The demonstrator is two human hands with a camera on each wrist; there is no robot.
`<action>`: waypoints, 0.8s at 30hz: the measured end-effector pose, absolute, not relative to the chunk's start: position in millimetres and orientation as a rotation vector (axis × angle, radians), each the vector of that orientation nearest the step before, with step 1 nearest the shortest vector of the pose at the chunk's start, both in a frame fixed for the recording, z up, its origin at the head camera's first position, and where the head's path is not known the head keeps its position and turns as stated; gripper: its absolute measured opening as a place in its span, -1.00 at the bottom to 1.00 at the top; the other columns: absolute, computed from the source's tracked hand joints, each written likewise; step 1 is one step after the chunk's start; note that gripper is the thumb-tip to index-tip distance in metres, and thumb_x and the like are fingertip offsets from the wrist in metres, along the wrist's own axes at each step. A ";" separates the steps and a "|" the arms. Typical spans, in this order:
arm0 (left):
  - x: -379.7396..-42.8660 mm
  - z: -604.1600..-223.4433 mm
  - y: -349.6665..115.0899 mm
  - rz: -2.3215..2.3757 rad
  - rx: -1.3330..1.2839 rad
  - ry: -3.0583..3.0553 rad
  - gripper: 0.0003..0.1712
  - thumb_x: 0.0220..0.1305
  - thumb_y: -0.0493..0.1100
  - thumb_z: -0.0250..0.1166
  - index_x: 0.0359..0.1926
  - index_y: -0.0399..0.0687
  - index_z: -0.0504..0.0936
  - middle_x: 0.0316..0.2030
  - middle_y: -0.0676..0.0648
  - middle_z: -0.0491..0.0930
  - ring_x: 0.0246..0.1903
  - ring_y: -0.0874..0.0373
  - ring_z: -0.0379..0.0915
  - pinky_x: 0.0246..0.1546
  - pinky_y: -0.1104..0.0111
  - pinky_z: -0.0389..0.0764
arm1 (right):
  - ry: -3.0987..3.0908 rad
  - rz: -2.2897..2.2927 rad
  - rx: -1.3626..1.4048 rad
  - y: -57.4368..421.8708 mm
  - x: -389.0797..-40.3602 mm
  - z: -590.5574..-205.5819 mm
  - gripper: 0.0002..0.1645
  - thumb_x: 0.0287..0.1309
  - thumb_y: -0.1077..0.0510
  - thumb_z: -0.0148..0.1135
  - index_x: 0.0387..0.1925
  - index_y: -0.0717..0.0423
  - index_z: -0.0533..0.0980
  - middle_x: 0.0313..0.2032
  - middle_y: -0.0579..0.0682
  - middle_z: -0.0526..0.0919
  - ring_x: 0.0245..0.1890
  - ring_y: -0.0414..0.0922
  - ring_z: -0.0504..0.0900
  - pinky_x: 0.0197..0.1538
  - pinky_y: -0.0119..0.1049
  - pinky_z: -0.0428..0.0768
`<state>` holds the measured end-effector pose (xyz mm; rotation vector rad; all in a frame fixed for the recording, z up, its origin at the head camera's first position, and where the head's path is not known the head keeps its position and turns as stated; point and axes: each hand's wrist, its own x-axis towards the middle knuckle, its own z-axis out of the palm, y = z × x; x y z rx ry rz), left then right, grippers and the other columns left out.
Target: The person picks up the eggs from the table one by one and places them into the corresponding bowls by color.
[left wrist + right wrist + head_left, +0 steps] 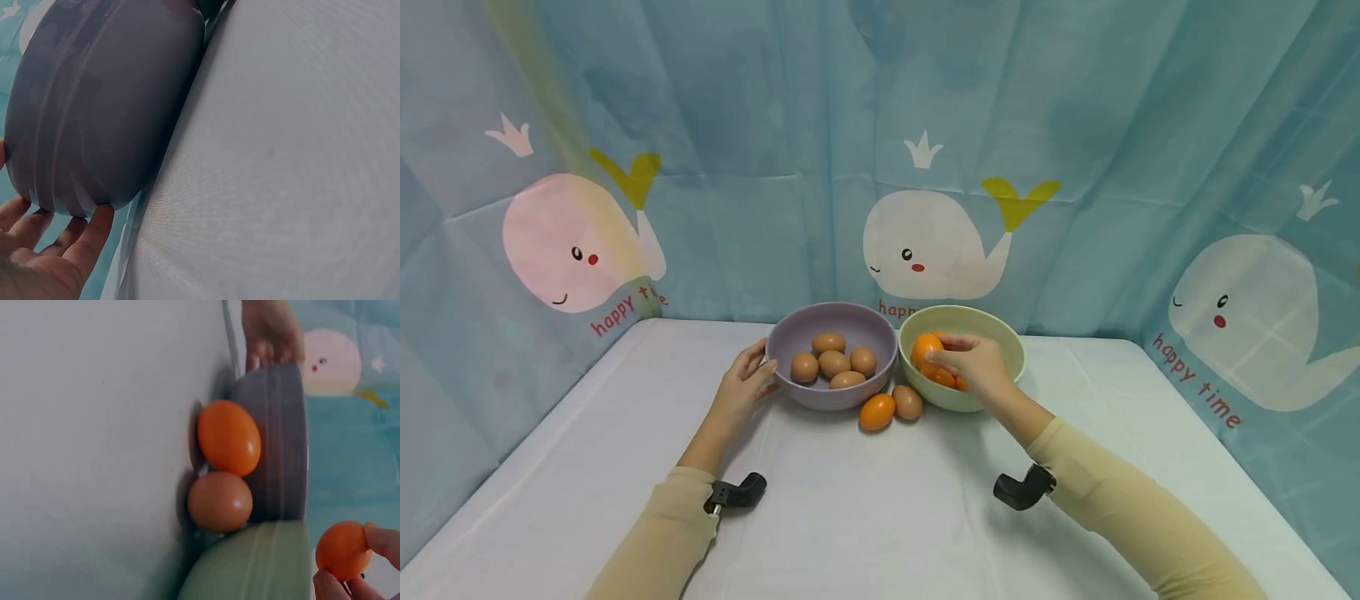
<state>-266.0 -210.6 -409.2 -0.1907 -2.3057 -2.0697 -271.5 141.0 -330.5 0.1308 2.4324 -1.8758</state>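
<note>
My left hand (pixel 741 387) holds the side of a purple bowl (pixel 827 398), thumb at its rim and fingertips against the outer wall. Several brown eggs (pixel 833 364) lie inside. Over the green bowl (pixel 955 400), the thumb and fingers of my right hand (pixel 973 362) pinch a smooth orange egg-shaped object (pixel 342 551). More orange objects (pixel 942 379) sit in that bowl, partly covered by the hand. On the table in front of the bowls, an oval orange object (pixel 229 437) lies beside a single brown egg (pixel 220 502).
The two bowls stand side by side near the back edge of a white-covered table (pixel 850 517). Behind them hangs a blue curtain (pixel 760 208) printed with whales. A black wrist mount (pixel 737 492) sticks out from the left sleeve, another mount (pixel 1024 487) from the right.
</note>
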 end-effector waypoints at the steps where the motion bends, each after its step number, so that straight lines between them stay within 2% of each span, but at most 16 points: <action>1: -265.9 -408.9 -210.7 -2.070 -0.191 -2.303 -0.25 0.56 -0.05 0.00 0.58 -0.14 -0.10 0.59 -0.17 -0.13 0.51 -0.14 0.03 0.35 0.07 0.45 | 2.434 -1.877 0.127 141.5 -274.4 -332.0 -0.45 0.15 0.11 0.44 0.17 0.18 0.59 0.17 0.14 0.64 -0.05 -0.15 0.66 0.14 -0.29 0.68; 6: -266.0 -408.9 -211.5 -2.081 -0.196 -2.290 -0.27 0.57 -0.09 -0.01 0.57 -0.17 -0.08 0.58 -0.18 -0.11 0.51 -0.13 0.03 0.19 0.41 0.59 | 2.440 -1.883 0.148 141.4 -288.3 -339.7 -0.46 0.13 0.16 0.45 0.16 0.22 0.58 0.17 0.16 0.64 0.07 -0.09 0.63 0.14 -0.30 0.67; 8: -266.3 -409.4 -212.0 -2.082 -0.201 -2.289 -0.27 0.57 -0.09 -0.01 0.57 -0.17 -0.09 0.58 -0.18 -0.11 0.51 -0.13 0.03 0.16 0.46 0.60 | 2.452 -1.867 0.168 140.6 -293.8 -342.5 -0.46 0.11 0.17 0.46 0.14 0.22 0.59 0.16 0.16 0.65 0.08 -0.09 0.63 0.13 -0.32 0.68; 14: -266.2 -411.3 -211.0 -2.049 -0.232 -2.282 -0.19 0.52 0.03 0.07 0.57 -0.18 -0.06 0.57 -0.24 -0.11 0.51 -0.19 0.01 0.22 0.31 0.60 | 2.473 -1.793 0.171 139.1 -307.7 -350.2 -0.47 0.10 0.12 0.47 0.11 0.18 0.62 0.14 0.14 0.66 0.06 -0.08 0.64 0.15 -0.34 0.66; 19: -266.9 -413.4 -210.8 -2.058 -0.237 -2.251 -0.15 0.49 0.07 0.12 0.55 -0.21 -0.02 0.56 -0.29 -0.09 0.48 -0.20 0.09 0.13 0.39 0.64 | 2.516 -1.726 0.142 138.0 -314.8 -356.3 -0.46 0.03 0.11 0.52 0.08 0.18 0.64 0.16 0.12 0.65 0.09 -0.09 0.62 0.10 -0.38 0.68; 24: -267.0 -412.8 -211.4 -2.052 -0.215 -2.296 -0.21 0.54 0.01 0.03 0.57 -0.17 -0.08 0.58 -0.22 -0.11 0.51 -0.18 0.03 0.31 0.17 0.52 | 2.570 -1.640 0.108 137.2 -315.6 -358.2 -0.42 0.00 0.07 0.54 0.09 0.14 0.64 0.16 0.10 0.65 0.14 -0.07 0.59 0.17 -0.33 0.64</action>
